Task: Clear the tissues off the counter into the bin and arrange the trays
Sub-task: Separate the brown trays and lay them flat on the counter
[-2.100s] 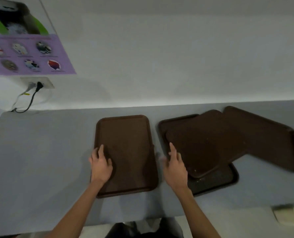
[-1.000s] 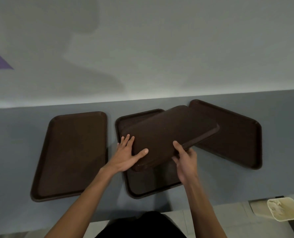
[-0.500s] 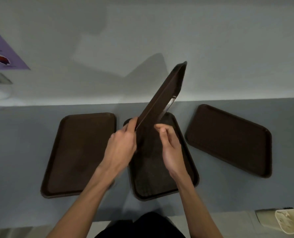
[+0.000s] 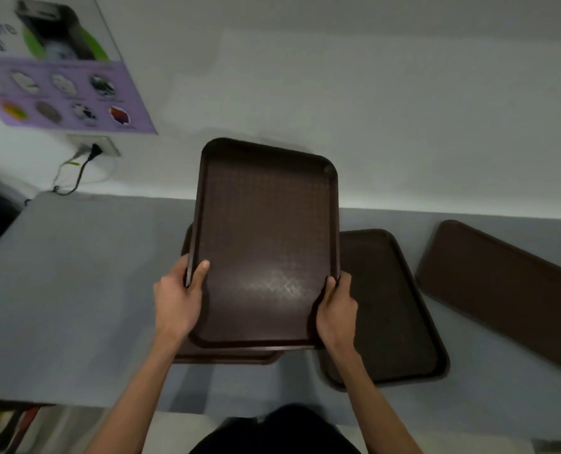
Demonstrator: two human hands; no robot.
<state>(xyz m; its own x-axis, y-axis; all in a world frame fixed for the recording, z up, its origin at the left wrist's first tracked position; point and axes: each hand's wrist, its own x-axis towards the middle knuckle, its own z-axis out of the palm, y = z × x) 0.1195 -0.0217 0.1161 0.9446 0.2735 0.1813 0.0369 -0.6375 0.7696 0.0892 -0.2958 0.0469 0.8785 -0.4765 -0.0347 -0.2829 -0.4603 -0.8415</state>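
1. Fingers (image 4: 345, 282) curl round the held tray (image 4: 266, 244); we see left hand (image 4: 177, 303) and right hand (image 4: 336, 309) gripping its long edges, thumbs on top.
2. Second tray (image 4: 226, 357) lies beneath the held tray on the counter (image 4: 76, 290); third tray (image 4: 387, 306) and fourth tray (image 4: 502, 290) lie to its right.

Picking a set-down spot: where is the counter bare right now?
Widest: grey counter between its left end and the flat brown plastic tray under the held tray. Narrow wedge between the middle tray and the angled right tray. Centre is crowded.
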